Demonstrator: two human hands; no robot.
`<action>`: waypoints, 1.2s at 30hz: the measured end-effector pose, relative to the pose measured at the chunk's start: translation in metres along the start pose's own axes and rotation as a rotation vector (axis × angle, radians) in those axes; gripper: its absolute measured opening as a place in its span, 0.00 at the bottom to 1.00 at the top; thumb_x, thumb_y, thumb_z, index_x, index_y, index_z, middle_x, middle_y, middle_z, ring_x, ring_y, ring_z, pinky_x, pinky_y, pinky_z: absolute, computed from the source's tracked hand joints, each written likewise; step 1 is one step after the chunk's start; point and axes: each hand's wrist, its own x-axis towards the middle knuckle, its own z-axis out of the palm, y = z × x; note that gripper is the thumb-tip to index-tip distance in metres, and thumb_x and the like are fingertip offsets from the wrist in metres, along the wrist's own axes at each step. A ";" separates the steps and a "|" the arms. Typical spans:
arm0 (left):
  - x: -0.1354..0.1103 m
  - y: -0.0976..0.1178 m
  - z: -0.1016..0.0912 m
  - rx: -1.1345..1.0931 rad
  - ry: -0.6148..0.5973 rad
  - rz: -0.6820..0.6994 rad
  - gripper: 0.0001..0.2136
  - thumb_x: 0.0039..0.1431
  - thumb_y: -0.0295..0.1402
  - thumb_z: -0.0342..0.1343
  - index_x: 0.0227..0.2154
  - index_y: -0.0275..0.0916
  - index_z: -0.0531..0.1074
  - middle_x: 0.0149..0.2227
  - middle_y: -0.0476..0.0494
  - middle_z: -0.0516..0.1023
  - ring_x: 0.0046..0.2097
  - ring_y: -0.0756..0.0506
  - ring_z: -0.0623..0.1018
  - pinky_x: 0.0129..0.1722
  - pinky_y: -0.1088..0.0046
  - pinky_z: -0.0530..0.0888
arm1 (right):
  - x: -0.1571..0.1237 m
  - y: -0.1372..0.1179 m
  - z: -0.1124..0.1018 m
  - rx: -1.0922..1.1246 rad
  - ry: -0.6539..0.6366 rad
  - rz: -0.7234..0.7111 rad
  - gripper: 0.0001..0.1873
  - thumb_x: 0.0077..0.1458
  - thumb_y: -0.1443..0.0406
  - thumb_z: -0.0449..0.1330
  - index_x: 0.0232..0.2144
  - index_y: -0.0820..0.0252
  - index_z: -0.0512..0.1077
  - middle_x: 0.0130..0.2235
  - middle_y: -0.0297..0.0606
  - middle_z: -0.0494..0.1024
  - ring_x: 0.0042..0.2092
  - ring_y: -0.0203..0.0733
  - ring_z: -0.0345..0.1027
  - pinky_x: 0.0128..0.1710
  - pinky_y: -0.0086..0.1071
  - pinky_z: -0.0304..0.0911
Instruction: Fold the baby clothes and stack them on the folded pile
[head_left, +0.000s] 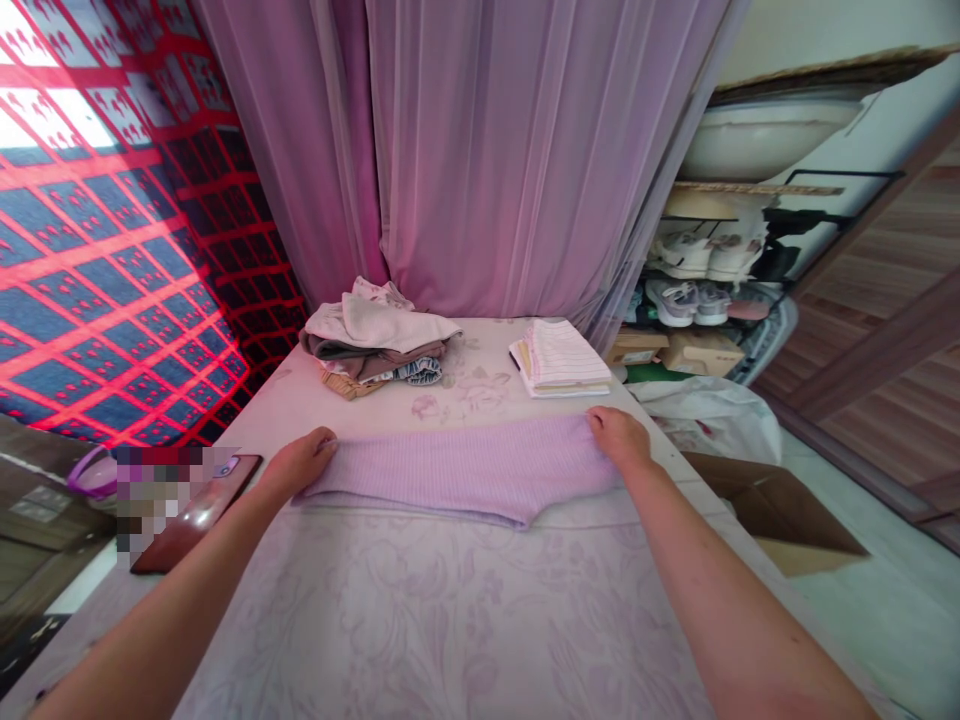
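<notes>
A lilac knitted garment (465, 470) lies folded into a wide band across the pale floral bed sheet (420, 610). My left hand (300, 462) grips its left end with the fingers curled round the edge. At the garment's right end my right hand (619, 435) pinches the top corner, fingers closed on the fabric. Both arms reach forward from the bottom of the view.
A loose heap of beige and grey clothes (375, 340) lies at the far left of the bed. A neat folded striped stack (559, 360) sits far right. A phone (199, 510) lies left. Pink curtain (480, 150) behind; shoe rack (705, 270), plastic bag (712, 415) and cardboard box (780, 505) to the right.
</notes>
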 end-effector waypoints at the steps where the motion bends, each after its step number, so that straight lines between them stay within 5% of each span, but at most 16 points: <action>1: 0.000 0.001 0.000 0.014 -0.006 -0.006 0.14 0.58 0.41 0.43 0.39 0.43 0.71 0.36 0.44 0.79 0.40 0.41 0.78 0.38 0.70 0.69 | 0.001 -0.001 0.001 -0.002 -0.008 0.003 0.18 0.61 0.61 0.47 0.44 0.50 0.76 0.45 0.39 0.79 0.44 0.45 0.71 0.41 0.34 0.62; 5: -0.003 0.007 -0.005 0.060 -0.050 -0.019 0.16 0.58 0.40 0.44 0.44 0.43 0.71 0.41 0.42 0.79 0.44 0.40 0.77 0.41 0.69 0.69 | 0.002 -0.003 -0.001 -0.006 -0.020 -0.004 0.17 0.60 0.62 0.50 0.46 0.51 0.75 0.46 0.40 0.79 0.46 0.47 0.70 0.44 0.37 0.62; 9: -0.013 0.027 -0.011 0.184 0.083 0.044 0.19 0.56 0.38 0.49 0.50 0.42 0.71 0.55 0.38 0.72 0.54 0.35 0.72 0.51 0.60 0.66 | -0.013 -0.015 -0.010 0.101 0.120 -0.110 0.20 0.57 0.65 0.51 0.50 0.57 0.73 0.52 0.44 0.75 0.52 0.51 0.66 0.52 0.41 0.59; 13: -0.040 0.077 0.004 0.001 0.097 0.355 0.15 0.58 0.36 0.51 0.48 0.45 0.73 0.51 0.42 0.75 0.53 0.39 0.73 0.54 0.62 0.65 | -0.058 -0.037 -0.004 0.447 0.135 -0.394 0.15 0.55 0.68 0.51 0.38 0.54 0.77 0.42 0.38 0.79 0.47 0.43 0.70 0.50 0.35 0.62; 19: -0.089 0.168 0.062 -0.294 0.030 0.836 0.12 0.60 0.32 0.54 0.46 0.46 0.74 0.47 0.45 0.78 0.49 0.43 0.75 0.50 0.62 0.67 | -0.121 -0.045 0.028 0.720 0.100 -0.647 0.18 0.47 0.74 0.50 0.30 0.53 0.77 0.38 0.36 0.80 0.42 0.41 0.72 0.45 0.36 0.66; 26: -0.094 0.214 0.093 -0.314 0.040 0.758 0.11 0.59 0.31 0.57 0.44 0.46 0.77 0.44 0.45 0.79 0.46 0.43 0.75 0.48 0.61 0.68 | -0.138 -0.041 0.036 0.545 0.149 -0.643 0.20 0.46 0.73 0.55 0.38 0.49 0.78 0.46 0.37 0.78 0.49 0.46 0.68 0.52 0.45 0.61; 31: -0.091 0.221 0.102 -0.378 0.080 0.659 0.07 0.60 0.32 0.57 0.37 0.46 0.80 0.38 0.46 0.80 0.42 0.44 0.75 0.45 0.64 0.68 | -0.137 -0.044 0.038 0.500 0.168 -0.646 0.09 0.55 0.66 0.58 0.35 0.50 0.78 0.44 0.38 0.79 0.48 0.46 0.69 0.49 0.44 0.61; 36: -0.091 0.218 0.103 -0.433 0.088 0.674 0.08 0.61 0.35 0.55 0.38 0.46 0.80 0.38 0.46 0.80 0.42 0.45 0.75 0.45 0.65 0.68 | -0.136 -0.045 0.040 0.542 0.158 -0.622 0.10 0.59 0.65 0.54 0.34 0.51 0.77 0.44 0.37 0.79 0.48 0.45 0.69 0.48 0.43 0.60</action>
